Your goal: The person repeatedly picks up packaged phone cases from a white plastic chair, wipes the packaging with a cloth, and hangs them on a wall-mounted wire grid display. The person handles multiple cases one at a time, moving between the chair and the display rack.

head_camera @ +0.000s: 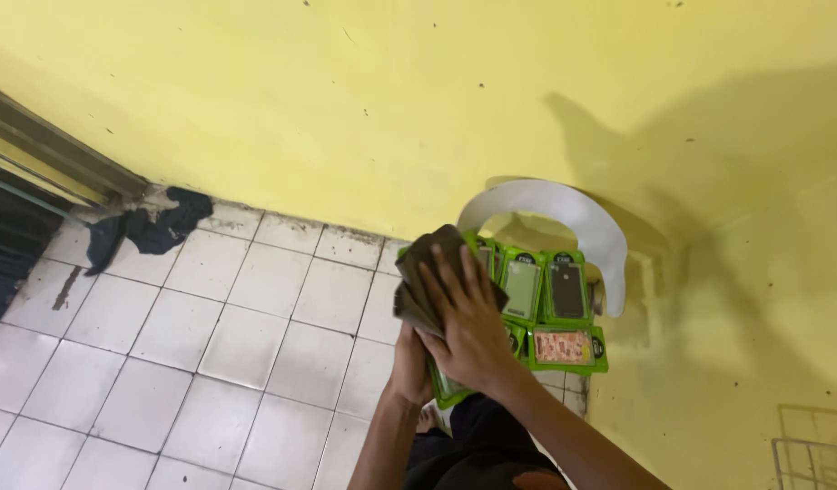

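My right hand (470, 319) presses a dark brown cloth (423, 268) onto a green packaged phone case (446, 386). My left hand (409, 367) holds that package from below, mostly hidden under the right hand. Just behind them lie several more green phone case packages (550, 295) stacked on a white plastic chair (564, 213) that stands against the yellow wall.
A yellow wall (391, 109) runs behind and to the right. White floor tiles (219, 345) spread to the left. A dark rag (160, 227) lies by a metal door track (55, 150) at the far left. A wire rack (813, 449) shows at the bottom right.
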